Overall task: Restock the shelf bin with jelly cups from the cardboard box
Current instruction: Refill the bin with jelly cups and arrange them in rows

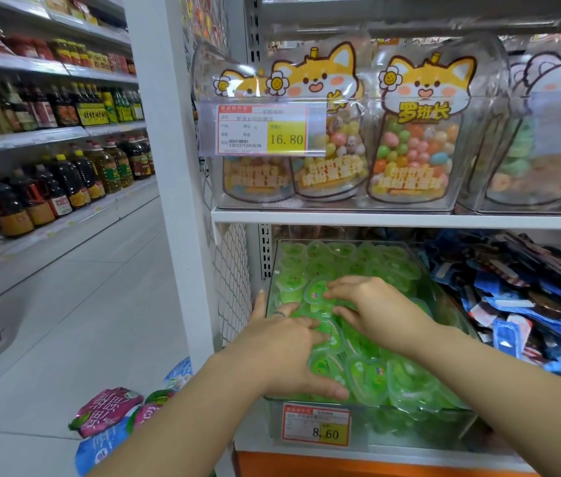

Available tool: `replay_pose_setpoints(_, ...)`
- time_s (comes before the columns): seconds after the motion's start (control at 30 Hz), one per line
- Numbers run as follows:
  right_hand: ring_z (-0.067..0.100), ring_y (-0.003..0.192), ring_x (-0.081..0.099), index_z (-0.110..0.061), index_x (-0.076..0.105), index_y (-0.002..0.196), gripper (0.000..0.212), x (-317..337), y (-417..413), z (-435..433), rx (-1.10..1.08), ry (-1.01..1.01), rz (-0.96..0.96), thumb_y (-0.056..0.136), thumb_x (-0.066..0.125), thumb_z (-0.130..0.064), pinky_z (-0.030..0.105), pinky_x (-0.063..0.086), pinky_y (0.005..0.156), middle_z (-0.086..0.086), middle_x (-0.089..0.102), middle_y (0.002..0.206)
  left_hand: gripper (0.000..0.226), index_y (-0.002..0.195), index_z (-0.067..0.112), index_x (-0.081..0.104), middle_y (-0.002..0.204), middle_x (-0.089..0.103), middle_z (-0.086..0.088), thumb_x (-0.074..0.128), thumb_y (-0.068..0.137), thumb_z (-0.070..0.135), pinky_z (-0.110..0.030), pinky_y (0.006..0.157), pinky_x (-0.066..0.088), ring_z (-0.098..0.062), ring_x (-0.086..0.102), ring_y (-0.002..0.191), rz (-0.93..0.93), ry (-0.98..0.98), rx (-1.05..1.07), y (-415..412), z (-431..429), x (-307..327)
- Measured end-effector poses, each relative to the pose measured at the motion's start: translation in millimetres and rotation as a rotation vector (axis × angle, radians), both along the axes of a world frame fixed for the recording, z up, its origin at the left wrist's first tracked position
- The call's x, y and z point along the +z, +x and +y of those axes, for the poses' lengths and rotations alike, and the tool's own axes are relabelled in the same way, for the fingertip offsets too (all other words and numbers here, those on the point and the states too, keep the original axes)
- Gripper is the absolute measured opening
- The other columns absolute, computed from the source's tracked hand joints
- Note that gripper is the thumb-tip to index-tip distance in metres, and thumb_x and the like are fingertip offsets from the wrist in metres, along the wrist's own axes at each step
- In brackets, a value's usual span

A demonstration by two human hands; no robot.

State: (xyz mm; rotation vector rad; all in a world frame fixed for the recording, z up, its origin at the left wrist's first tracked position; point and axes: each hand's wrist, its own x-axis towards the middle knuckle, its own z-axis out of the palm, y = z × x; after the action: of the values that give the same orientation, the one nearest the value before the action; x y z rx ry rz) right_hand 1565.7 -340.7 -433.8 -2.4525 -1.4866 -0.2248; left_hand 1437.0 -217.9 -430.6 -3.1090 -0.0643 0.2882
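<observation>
Inside the clear shelf bin (409, 420), seen from the head camera, green heart-shaped jelly cups (368, 376) lie heaped up to its rim. The left hand (286, 342) rests flat on the cups by the bin's left wall, fingers spread, grip released. The right hand (375, 311) lies just beside it toward the bin's middle, fingers loosely spread on the cups, grip also released. A price tag (316, 425) sits on the bin's front, and blue packets (513, 304) are piled to its right.
</observation>
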Motion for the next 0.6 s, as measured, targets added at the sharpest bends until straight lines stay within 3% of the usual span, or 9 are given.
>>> replay_pose_setpoints(0.6,0.012,0.123,0.051,-0.021,0.06,0.125,0.037,3.1,-0.5,-3.6,0.001,-0.021,0.015,0.089,0.063,-0.026,0.031,0.039,0.104,-0.006,0.054,0.134,0.083,0.143,0.032,0.036,0.155,0.024,0.01,0.045,0.075,0.078,-0.058,0.11,-0.016,-0.016,0.002,0.146,-0.018,-0.02,-0.013,-2.7,-2.6,2.8)
